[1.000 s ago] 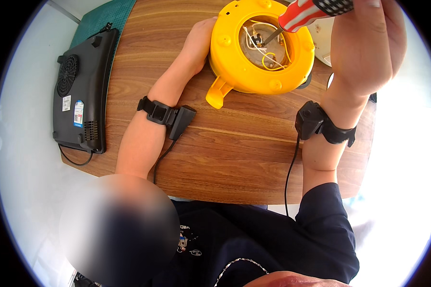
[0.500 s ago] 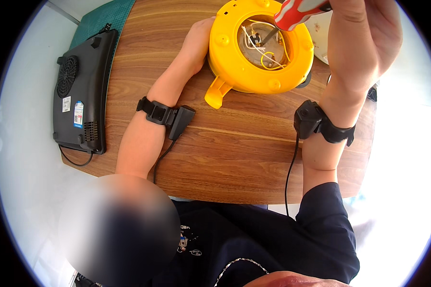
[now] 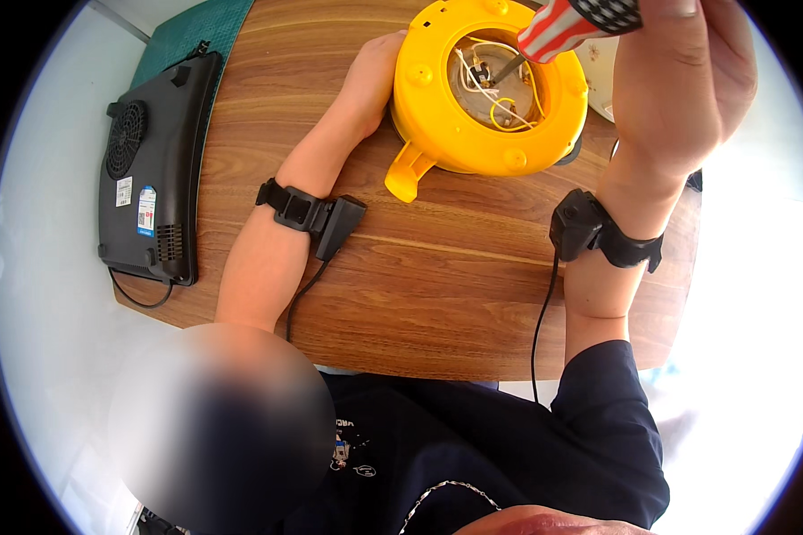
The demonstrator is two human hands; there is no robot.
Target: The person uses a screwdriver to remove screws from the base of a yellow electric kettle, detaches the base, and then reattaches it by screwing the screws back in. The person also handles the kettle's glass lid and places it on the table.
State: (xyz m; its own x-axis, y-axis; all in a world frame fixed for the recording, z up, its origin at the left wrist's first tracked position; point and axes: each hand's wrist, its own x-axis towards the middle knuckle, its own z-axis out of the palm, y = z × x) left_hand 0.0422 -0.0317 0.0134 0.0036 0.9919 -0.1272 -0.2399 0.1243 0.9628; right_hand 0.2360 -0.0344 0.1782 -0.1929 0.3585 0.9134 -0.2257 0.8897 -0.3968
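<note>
Wood grain ran over the brown table (image 3: 455, 294), and on it sat the housing (image 3: 437, 134), a round yellow shell with a wide opening in its top and a tab (image 3: 402, 183) jutting from its near left side. Inside that opening lay a grey metal base (image 3: 471, 104), white wires (image 3: 463, 67), a yellow wire (image 3: 495, 122) and a small black part (image 3: 479, 74). A screwdriver (image 3: 562, 34) with a red and white striped handle leaned in from the housing's right, its tip down beside the black part; whether they touched was too small to tell.

The right grip (image 3: 687, 80) was closed around the handle, raised at the housing's right with the wrist bent. The left grip (image 3: 376, 76) lay against the housing's left side, its fingers mostly hidden, so I could not tell how tightly it held. Each forearm wore a strapped black box.

Well left of the housing, a black appliance (image 3: 165, 169) showed a round grille and rested partly over a green mat (image 3: 183, 49). Just right of the housing, a pale plate (image 3: 603, 76) was partly covered.
</note>
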